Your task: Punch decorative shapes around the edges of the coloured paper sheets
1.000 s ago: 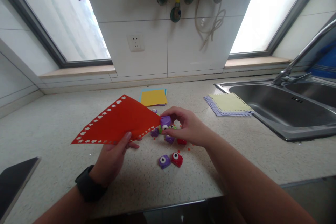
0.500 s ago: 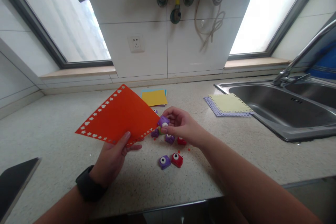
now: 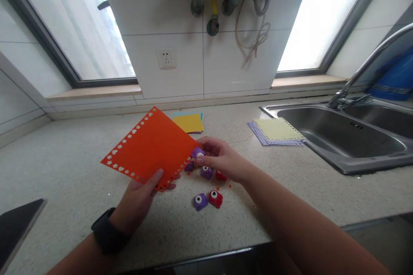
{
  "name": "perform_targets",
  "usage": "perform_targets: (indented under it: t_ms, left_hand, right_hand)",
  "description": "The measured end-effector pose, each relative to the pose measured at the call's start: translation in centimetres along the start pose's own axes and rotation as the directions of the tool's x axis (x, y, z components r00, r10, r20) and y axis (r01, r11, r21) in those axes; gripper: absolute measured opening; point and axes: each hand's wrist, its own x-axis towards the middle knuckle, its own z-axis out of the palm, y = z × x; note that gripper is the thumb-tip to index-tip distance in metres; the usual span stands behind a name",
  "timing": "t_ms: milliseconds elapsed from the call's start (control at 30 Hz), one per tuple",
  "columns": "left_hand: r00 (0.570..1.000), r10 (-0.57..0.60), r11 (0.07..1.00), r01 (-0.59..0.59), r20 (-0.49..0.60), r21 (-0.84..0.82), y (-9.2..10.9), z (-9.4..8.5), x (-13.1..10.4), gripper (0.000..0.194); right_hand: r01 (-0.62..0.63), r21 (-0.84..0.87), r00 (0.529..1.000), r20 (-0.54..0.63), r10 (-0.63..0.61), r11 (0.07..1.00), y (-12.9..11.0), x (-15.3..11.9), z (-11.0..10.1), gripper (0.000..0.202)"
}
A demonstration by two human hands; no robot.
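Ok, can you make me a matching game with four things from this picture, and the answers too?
Things:
1. Thin orange paper sheet with punched edges
2. Pale yellow paper sheet with punched edges
3. Wide black wristband
4. Bare right hand

Places and states:
A. worn on the left arm
B. gripping a small purple plastic punch
C. lying on top of lilac paper sheets
D. held by the left hand, thumb on top

Right pairs: 1-D, 2-C, 3-A, 4-B
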Motion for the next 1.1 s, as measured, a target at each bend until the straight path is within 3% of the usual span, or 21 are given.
perform_targets:
  t_ms: [167, 300, 433, 600, 733, 867, 967, 1100]
  left_hand:
    - [0.998, -0.019, 0.996, 0.014, -0.056, -0.087, -0.3, -0.4, -0.1, 0.052]
    - [1.0, 0.017, 0.976, -0.012, 0.02, -0.217, 0.1, -0.6, 0.1, 0.043]
    - [0.999, 0.026, 0.93, -0.011, 0.035, -0.367, 1.5, -0.9, 0.5, 0.035]
    - [0.997, -0.065, 0.912, 0.075, 0.038, -0.404, 3.0, -2.0, 1.1, 0.04]
    - [0.975, -0.173, 0.928, 0.209, 0.137, -0.31, 3.0, -2.8, 1.2, 0.035]
    - [0.951, -0.226, 0.967, 0.245, 0.211, -0.067, 2.6, -2.9, 1.1, 0.034]
    - [0.953, -0.253, 0.967, 0.251, 0.168, 0.036, 2.2, -2.8, 0.9, 0.032]
    - [0.978, -0.188, 0.971, 0.17, 0.093, 0.167, 1.4, -3.0, 1.0, 0.029]
  right_hand:
    - [0.03, -0.018, 0.998, -0.049, -0.031, 0.999, 0.1, 0.1, -0.6, 0.03]
    - [0.032, -0.022, 0.997, -0.068, -0.034, 0.999, -0.2, 0.1, -1.1, 0.026]
    - [-0.008, -0.071, 0.999, -0.035, 0.006, 0.997, -1.0, -0.3, -1.6, 0.027]
    - [-0.064, -0.188, 0.997, 0.04, 0.072, 0.98, -2.5, -1.0, -2.3, 0.028]
    - [-0.073, -0.281, 0.995, 0.04, 0.088, 0.957, -3.0, -1.3, -2.7, 0.026]
    - [-0.075, -0.36, 0.994, 0.046, 0.097, 0.93, -2.7, -1.2, -2.9, 0.029]
    - [-0.032, -0.447, 0.993, 0.089, 0.08, 0.894, -2.3, -1.2, -2.8, 0.036]
    - [0.056, -0.534, 0.995, 0.096, -0.006, 0.843, -2.0, -1.3, -2.4, 0.039]
